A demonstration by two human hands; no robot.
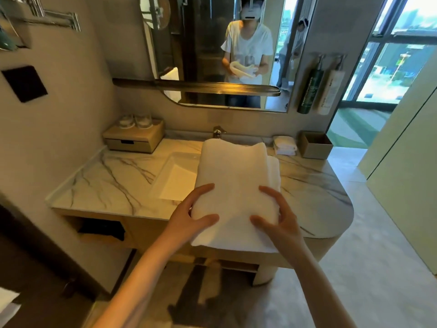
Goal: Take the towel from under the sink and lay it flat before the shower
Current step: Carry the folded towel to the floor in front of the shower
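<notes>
— Where's the towel?

— Up in front of the chest, white, folded thick, held over the marble counter and hiding most of the sink. Not resting on the stone; lifted clear, near edge hanging past the counter's front rim.

— And the grip?

— Both hands, one at each near corner. Left hand clamped on the left edge: thumb pressed on top near the front fold, index finger stretched along the upper face, remaining fingers tucked out of sight underneath. Right hand mirrored on the right edge, thumb on top, fingers spread over the upper surface and curling round the side. Closed firmly on the cloth, both.

— So the cloth relative to the hands?

— Between them, and mostly beyond them. Bulk of the folded stack stretching away toward the faucet, only the near third pinched. A second fold peeking out on the right side, just behind the right fingers.

— Anything else around?

— Mirror above, showing a person in a white shirt with the same bundle at waist height. Small folded cloths at the back right of the counter, beside a cardboard-coloured box. Two pump bottles on the wall. Drawer box with upturned glasses at back left. Open shelf under the counter, something dark lying in it
</notes>
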